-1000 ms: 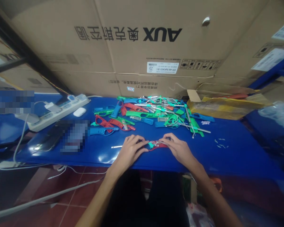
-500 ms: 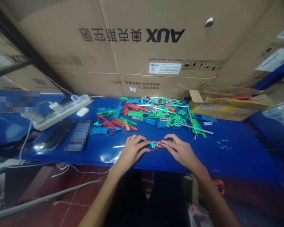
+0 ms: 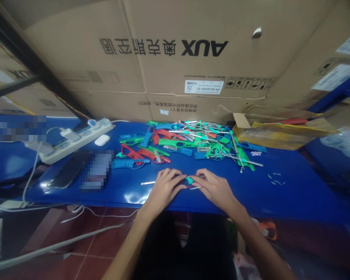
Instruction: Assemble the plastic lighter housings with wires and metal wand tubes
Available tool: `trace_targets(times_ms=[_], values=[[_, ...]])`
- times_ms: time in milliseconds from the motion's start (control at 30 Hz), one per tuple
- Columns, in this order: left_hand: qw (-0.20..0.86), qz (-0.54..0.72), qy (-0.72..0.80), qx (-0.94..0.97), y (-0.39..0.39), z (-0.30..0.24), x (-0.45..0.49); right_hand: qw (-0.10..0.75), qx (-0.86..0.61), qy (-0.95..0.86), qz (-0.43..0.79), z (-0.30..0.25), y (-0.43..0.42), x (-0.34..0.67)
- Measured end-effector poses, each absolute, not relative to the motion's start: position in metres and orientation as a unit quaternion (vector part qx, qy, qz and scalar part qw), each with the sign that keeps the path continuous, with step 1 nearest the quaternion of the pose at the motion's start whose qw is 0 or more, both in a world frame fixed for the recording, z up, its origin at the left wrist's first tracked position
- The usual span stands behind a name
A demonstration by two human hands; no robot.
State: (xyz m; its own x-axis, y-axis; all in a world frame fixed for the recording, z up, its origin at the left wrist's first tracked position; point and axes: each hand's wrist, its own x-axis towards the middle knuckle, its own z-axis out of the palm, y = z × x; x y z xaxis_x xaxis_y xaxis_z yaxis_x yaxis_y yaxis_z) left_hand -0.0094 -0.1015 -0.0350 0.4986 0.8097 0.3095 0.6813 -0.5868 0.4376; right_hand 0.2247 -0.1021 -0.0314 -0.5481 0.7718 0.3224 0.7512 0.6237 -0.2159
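Observation:
My left hand (image 3: 165, 186) and my right hand (image 3: 212, 187) lie side by side near the front edge of the blue table (image 3: 294, 190). Both are curled over one small plastic piece (image 3: 189, 181), red with a green part, which shows only in the gap between the fingertips. A thin metal rod (image 3: 147, 182) sticks out to the left of my left hand. Just behind the hands lies a heap of red, green and blue plastic pieces with metal pins and wires (image 3: 189, 142).
A white power strip (image 3: 76, 140), a white earbud case (image 3: 102, 140) and a dark phone (image 3: 68, 171) lie at the left. An open cardboard box with yellow bags (image 3: 280, 130) stands at the right, small white bits (image 3: 275, 179) before it. Large cartons (image 3: 175, 58) wall the back.
My two hands have drawn closer together over the small piece, so less of its red body shows than before. The view has shifted slightly.

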Motion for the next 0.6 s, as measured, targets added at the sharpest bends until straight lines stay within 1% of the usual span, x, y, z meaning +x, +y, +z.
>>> trace_targets(times_ms=[233,433,600], values=[[0.149,0.244,0.436,0.853,-0.1028,-0.0314,-0.009,0.2,-0.427,-0.882,-0.009,-0.0365,-0.103,0.2254],[0.163,0.265,0.449,0.838,-0.1023,-0.0344,-0.0086,0.21,-0.426,-0.88,-0.013,-0.0383,-0.1021,0.2235],[0.135,0.287,0.464,0.827,-0.1016,-0.0351,-0.0089,0.203,-0.425,-0.882,-0.025,-0.0379,-0.1025,0.2229]])
